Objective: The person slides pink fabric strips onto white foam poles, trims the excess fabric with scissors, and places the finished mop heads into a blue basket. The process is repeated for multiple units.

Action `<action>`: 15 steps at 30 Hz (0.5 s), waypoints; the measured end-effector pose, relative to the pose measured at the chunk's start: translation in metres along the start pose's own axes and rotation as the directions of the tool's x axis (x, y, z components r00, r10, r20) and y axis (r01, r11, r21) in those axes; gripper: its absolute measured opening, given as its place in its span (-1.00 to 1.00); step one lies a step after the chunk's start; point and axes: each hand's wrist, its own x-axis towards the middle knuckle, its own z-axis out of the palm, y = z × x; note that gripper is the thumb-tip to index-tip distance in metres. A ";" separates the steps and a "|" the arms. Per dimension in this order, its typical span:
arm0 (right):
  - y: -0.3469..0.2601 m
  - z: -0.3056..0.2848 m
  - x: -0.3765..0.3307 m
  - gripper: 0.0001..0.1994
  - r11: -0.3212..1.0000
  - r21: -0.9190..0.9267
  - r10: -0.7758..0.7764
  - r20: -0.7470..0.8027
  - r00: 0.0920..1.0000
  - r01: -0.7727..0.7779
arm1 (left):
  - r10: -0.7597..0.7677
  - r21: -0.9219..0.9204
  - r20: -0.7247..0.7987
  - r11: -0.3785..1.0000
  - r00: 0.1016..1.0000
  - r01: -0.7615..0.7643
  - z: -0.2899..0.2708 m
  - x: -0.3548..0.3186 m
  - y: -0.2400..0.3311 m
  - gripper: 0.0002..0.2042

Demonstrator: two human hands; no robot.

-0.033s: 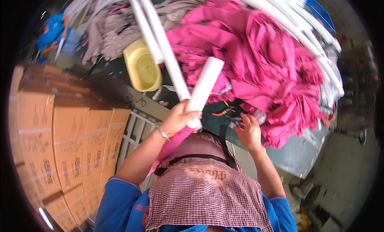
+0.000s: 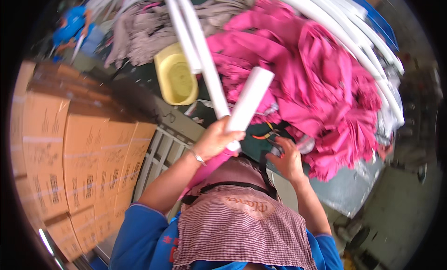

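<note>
My left hand (image 2: 215,140) is wrapped round a short white foam tube (image 2: 251,99). The tube tilts up to the right, and a pink fabric sleeve (image 2: 210,166) hangs below the grip along my forearm. Directly behind that hand ends a longer white tube (image 2: 207,67) lying on the dark green table. My right hand (image 2: 288,160) is over the table's near edge, thumb and fingers bent but apart. Close to its fingertips lie pliers (image 2: 266,133) with orange and black handles. Small items between and behind its fingers cannot be made out.
A large heap of pink fabric (image 2: 302,70) covers the table, with greyish-brown cloth (image 2: 142,37) farther left. A yellow basin (image 2: 160,79) stands between. White tubes (image 2: 358,42) curve along the far right. Stacked cardboard boxes (image 2: 84,158) stand at left; another person (image 2: 70,30) is far left.
The whole view has shifted, moving the scene rightward in the picture. My right hand has drawn slightly left and toward me by the pliers; my left hand keeps its grip on the tube.
</note>
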 end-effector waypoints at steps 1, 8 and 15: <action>-0.022 0.009 0.010 -0.31 0.914 0.405 -0.043 0.146 0.988 -0.021 | 0.080 0.054 -0.012 0.995 0.997 -0.080 0.010 -0.002 0.011 -0.66; -0.136 0.080 0.035 -0.55 0.702 0.696 -0.270 0.457 0.847 -0.153 | 0.685 0.547 -0.616 0.727 0.389 -0.414 -0.011 -0.052 0.060 -0.55; -0.152 0.104 0.049 -0.55 0.620 0.784 -0.627 0.478 0.615 0.023 | -0.242 -0.020 -0.965 0.459 -0.103 -0.888 -0.106 -0.201 -0.032 -0.64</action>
